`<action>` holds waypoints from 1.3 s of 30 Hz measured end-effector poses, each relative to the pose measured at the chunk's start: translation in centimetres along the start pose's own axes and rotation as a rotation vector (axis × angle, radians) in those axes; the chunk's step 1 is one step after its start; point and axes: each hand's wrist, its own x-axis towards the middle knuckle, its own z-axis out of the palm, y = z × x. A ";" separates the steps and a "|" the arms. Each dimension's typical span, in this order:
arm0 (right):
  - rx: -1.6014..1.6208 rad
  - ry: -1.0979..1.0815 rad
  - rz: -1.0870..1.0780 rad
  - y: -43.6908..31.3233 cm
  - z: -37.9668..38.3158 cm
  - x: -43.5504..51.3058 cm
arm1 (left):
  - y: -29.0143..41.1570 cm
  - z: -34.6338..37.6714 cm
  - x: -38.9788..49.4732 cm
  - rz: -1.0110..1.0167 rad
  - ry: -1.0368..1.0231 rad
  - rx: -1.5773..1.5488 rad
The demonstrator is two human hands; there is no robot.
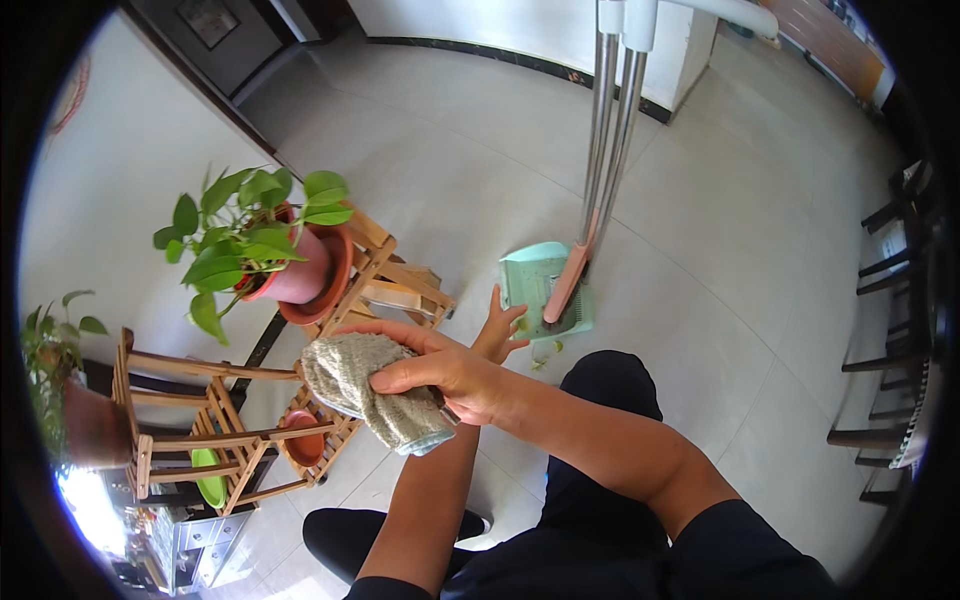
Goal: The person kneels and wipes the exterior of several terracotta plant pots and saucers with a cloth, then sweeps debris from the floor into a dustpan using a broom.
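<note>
My right hand (pixel 442 375) grips a beige terry cloth (pixel 360 382), bunched up, with a light blue edge. It crosses over my left forearm. Beyond it, my left hand (pixel 499 334) is stretched out at the near left edge of a mint-green dustpan (pixel 532 281), fingers spread and holding nothing. A broom with a pink head (pixel 566 285) stands in the dustpan, on dark debris. Small green leaf scraps (pixel 556 346) lie on the floor just in front of the dustpan. Whether my fingertips touch the dustpan cannot be told.
A slatted wooden plant stand (pixel 225 439) is on the left. On it are a pothos in a pink pot (pixel 300 270), an orange saucer (pixel 304 439) and a green saucer (pixel 209 480). Another potted plant (pixel 94 420) is further left. Dark chair legs (pixel 885 364) line the right.
</note>
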 end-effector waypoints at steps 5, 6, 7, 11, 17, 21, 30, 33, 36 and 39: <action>0.051 0.019 0.037 1.7 -0.6 0.7 | -1.6 -1.2 -2.0 0.012 -0.169 0.121; 0.039 0.038 -0.004 1.7 -1.0 0.8 | -1.2 -1.6 -2.9 0.025 -0.134 0.188; 0.017 0.064 -0.040 2.4 -0.9 0.5 | -1.6 -3.5 -4.2 0.067 -0.073 0.259; -0.045 0.121 -0.020 2.6 0.6 0.4 | -1.5 -13.6 -12.1 0.204 0.294 0.585; 0.000 0.104 0.044 7.7 1.6 3.5 | 1.8 -28.5 -31.9 0.478 1.008 0.325; -0.040 0.015 0.133 10.3 6.7 7.7 | 5.2 -34.2 -44.6 0.930 1.282 0.153; -0.410 -0.055 -0.142 14.1 25.0 23.8 | 15.5 -40.5 -58.3 1.392 1.228 0.053; -0.338 -0.099 -0.131 14.7 31.0 26.8 | 18.5 -43.6 -58.4 1.390 1.129 0.125; -0.576 -0.093 -0.153 16.3 32.9 30.4 | 20.8 -43.3 -58.5 1.434 0.897 0.164; -1.039 -0.116 -0.767 20.8 32.3 31.9 | 21.7 -43.7 -57.1 1.354 0.777 0.083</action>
